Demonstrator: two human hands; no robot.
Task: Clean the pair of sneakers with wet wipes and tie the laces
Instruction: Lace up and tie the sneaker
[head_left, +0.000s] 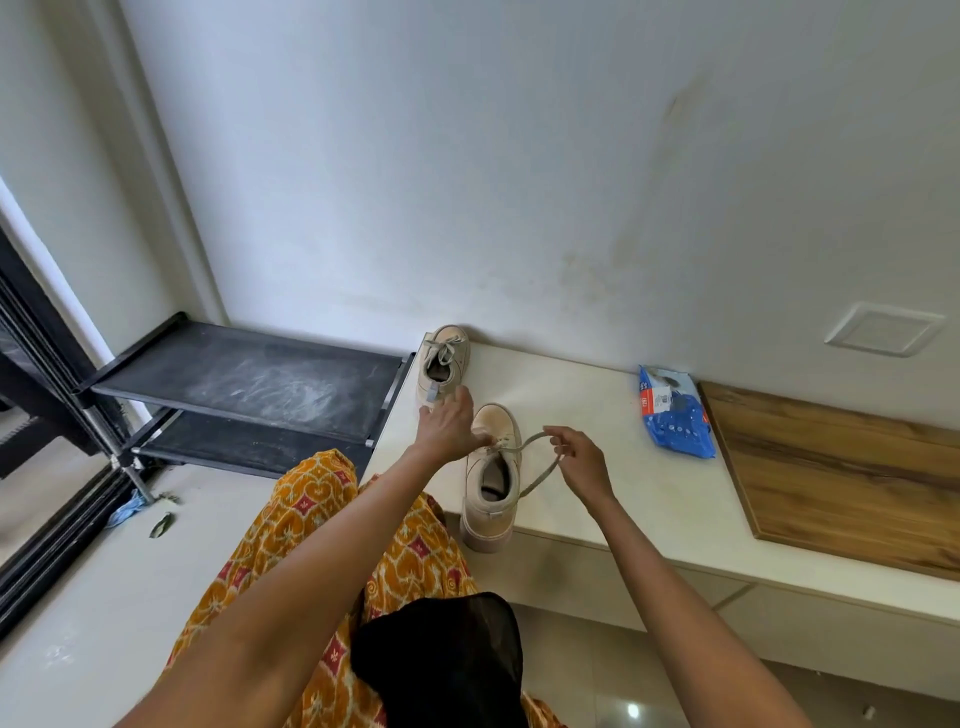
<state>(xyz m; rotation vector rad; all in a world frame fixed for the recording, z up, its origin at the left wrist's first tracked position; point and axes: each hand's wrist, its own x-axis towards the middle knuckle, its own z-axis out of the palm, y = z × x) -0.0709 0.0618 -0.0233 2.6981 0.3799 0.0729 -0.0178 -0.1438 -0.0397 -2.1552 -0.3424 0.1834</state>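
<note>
Two beige sneakers stand on a white counter (597, 415). The near sneaker (491, 499) sits at the counter's front edge, its heel toward me. My left hand (449, 428) grips its lace at the eyelets on the left side. My right hand (582, 457) pinches a loop of the same grey lace (540, 470), pulled out to the right. The far sneaker (441, 366) stands against the wall with its lace tied in a bow. A blue pack of wet wipes (672, 413) lies to the right of both hands.
A wooden board (841, 478) lies on the counter's right part. A black two-shelf rack (249, 384) stands left of the counter. A wall runs right behind the counter. My patterned orange clothing (311, 519) is below my arms.
</note>
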